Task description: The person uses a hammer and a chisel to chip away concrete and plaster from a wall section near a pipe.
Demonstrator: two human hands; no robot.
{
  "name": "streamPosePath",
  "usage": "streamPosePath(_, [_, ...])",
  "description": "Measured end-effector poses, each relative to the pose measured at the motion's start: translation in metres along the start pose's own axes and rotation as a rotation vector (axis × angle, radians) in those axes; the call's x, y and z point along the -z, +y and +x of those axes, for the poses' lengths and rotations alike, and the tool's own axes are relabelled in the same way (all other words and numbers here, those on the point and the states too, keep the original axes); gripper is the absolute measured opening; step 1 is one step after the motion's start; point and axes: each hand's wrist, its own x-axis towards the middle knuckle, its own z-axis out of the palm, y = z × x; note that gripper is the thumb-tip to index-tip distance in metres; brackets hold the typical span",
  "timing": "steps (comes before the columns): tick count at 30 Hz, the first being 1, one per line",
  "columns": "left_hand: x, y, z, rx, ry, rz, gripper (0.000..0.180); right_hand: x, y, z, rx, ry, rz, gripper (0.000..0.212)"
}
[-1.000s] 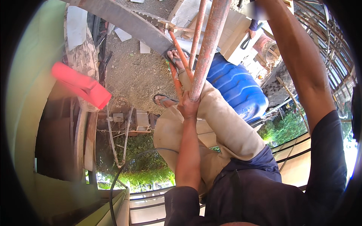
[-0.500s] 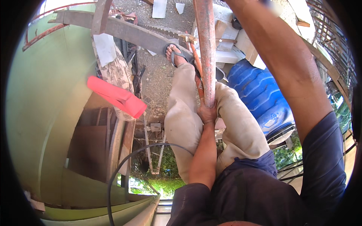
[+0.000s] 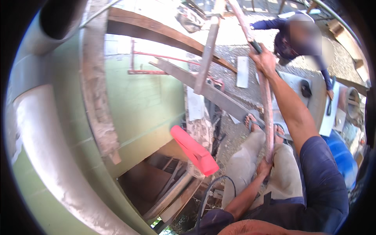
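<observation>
A long, worn pole (image 3: pixel 267 113) with flaking reddish paint runs steeply up between my legs. My left hand (image 3: pixel 264 167) is closed round its lower end, close to my knees. Higher up, my right hand (image 3: pixel 264 62) wraps round the same pole, with the arm stretched forward. A dark, slim object (image 3: pixel 256 47) sticks out beside the right hand's fingers, and I cannot make out what it is. Above the hands the pole leans to the left. My feet, in flip-flops (image 3: pixel 250 120), rest by a grey wooden plank (image 3: pixel 219 100).
A pink-red folded piece (image 3: pixel 196 152) lies left of my legs, near a black cable (image 3: pixel 204 196). A thick grey pipe (image 3: pixel 51 129) and a green wall (image 3: pixel 145 113) fill the left. Another person (image 3: pixel 288 41) is below at the upper right. A blue drum (image 3: pixel 340 156) stands right.
The view has swung up and left, so things sit further right and lower. My right hand, the big pipe and the other person have come into view. The left hand stays on the pole.
</observation>
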Motion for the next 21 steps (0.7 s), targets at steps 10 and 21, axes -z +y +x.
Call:
streamPosePath(10, [0.333,0.154,-0.335,-1.415,1.313,0.388,0.040,0.007,0.012,-0.015,0.021,-0.028,-0.012,0.066])
streamPosePath(21, [0.416,0.124,-0.528,-0.370,1.946,0.565,0.100,0.056,0.010,-0.034,0.105,-0.120,-0.174,0.040])
